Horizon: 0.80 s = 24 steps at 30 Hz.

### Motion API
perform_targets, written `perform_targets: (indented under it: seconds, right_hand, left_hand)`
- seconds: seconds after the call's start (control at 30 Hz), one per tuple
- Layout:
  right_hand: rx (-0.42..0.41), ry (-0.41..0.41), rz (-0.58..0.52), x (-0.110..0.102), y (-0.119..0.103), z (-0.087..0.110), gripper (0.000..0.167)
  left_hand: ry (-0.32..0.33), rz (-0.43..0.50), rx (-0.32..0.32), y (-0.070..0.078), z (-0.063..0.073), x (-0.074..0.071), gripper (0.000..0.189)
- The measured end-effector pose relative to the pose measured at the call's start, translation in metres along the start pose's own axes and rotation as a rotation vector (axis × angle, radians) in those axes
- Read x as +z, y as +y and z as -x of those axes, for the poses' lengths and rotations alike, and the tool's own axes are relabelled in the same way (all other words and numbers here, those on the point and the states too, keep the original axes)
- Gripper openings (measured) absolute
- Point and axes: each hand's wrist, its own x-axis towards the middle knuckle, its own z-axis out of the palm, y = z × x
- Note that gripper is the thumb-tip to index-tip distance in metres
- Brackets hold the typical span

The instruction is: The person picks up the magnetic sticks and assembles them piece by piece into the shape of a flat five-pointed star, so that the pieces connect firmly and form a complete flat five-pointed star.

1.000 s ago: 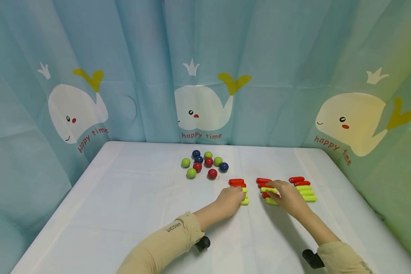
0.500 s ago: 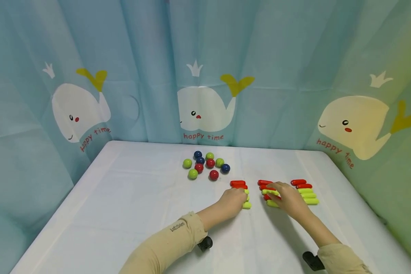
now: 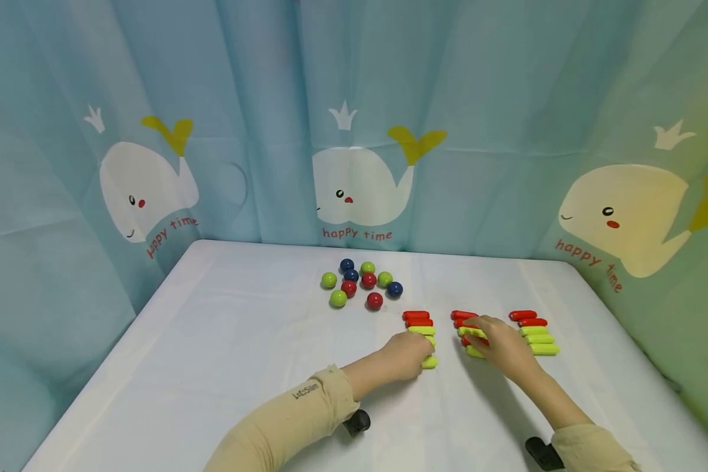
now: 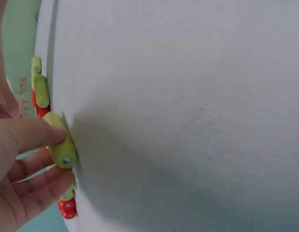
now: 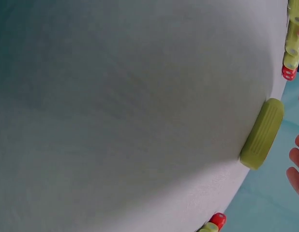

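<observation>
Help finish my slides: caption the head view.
Left hand and right hand among red and yellow sticks on a white table, colorful balls farther back.

Head view bright, sharp; bench [image 3: 212, 354] evenly lit, soft shadows. Wrist views dimmer — greyish, broad blurry shadow — background soft.

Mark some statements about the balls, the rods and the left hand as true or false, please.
1. Glossy red, blue and green round balls lie on the white table. True.
2. Four balls are blue. False: three are blue.
3. A ball is in the left hand. False: the left hand holds a yellow-green cylindrical rod.
4. The rightmost group has two red rods and three yellow-green ones. True.
</observation>
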Motion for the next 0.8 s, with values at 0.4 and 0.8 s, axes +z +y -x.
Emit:
perform_targets:
  seconds: [0.4,0.8]
  right_hand:
    - [-0.028,-0.058,-0.091,0.007,-0.011,-0.007,0.025]
    - [-0.159,-0.100,-0.143,0.019,-0.049,-0.028,0.024]
  left_hand:
    - [-0.047,0.176,-0.046,-0.015,0.028,-0.005,0.029]
    - [-0.001,0.467,-0.162,-0.051,0.078,-0.019,0.031]
